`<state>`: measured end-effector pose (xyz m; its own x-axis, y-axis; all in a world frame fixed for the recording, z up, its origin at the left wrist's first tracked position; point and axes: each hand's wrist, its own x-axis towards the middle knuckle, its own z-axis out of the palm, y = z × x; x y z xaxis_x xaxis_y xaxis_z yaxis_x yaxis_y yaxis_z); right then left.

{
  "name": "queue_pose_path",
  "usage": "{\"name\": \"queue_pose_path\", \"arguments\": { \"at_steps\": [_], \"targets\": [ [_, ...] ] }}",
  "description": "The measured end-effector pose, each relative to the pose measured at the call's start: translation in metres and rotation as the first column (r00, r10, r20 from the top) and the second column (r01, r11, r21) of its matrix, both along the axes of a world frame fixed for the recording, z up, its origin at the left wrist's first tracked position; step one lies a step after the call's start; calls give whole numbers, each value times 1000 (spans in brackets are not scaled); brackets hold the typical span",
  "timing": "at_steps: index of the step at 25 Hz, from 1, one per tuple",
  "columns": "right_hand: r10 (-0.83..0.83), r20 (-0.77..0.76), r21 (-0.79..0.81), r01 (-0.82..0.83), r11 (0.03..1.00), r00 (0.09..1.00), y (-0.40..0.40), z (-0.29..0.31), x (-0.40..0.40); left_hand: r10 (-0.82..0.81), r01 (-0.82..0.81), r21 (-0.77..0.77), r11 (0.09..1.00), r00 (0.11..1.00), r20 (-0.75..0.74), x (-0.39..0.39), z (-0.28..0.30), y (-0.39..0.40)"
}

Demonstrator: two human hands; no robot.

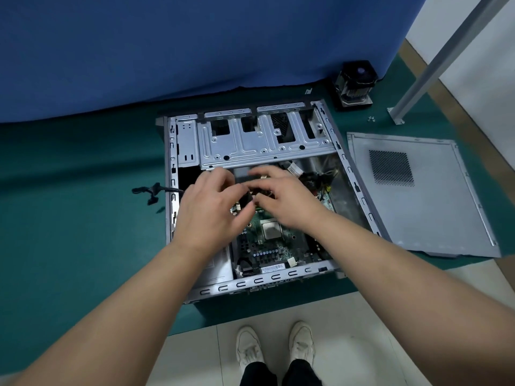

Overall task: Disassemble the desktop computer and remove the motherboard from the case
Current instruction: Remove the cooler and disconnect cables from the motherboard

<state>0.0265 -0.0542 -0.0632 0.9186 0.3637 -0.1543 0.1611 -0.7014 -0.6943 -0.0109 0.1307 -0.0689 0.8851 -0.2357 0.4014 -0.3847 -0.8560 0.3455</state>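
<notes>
Where the near tiled floor (362, 316) meets the green mat (69, 218), two white shoes (274, 346) show. On the mat lies the open case (171, 218), the green motherboard (267, 246) flat inside, its near half exposed. Both hands reach over its far half: the left hand (207, 207) and right hand (281, 196) have curled fingers meeting at something dark and blurred; what they grip, I cannot tell. Right lies the side panel (434, 213). Far right stands a cooler fan (355, 84), before a blue cloth (167, 51).

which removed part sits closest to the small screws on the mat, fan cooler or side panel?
The fan cooler, standing by the blue cloth just left of the screws. The side panel lies flat further toward the person.
</notes>
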Motion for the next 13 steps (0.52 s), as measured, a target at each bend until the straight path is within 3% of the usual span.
{"name": "queue_pose_path", "arguments": {
  "at_steps": [3,6,8,10,11,13],
  "targets": [
    [-45,-74,-27,43,999,996,-15,-9,2,45,-49,112,993,998,31,-1,-6,-4],
    [56,-108,-67,-63,996,993,-19,-16,0,128,-136,189,973,990,50,-2,-6,-4],
    [87,-140,54,-80,995,986,-24,-20,-3,188,-190,223,956,982,29,-3,-4,-6],
    [-16,-183,242,60,968,983,-35,-23,-4,232,-217,239,946,972,-33,-1,-3,-6],
    [-110,-194,262,159,952,975,-41,-24,-4,237,-216,233,948,969,-68,0,-2,-6],
    [-280,-154,67,293,954,947,-49,-30,6,233,-207,199,958,965,-121,4,-2,-6]
  ]
}}
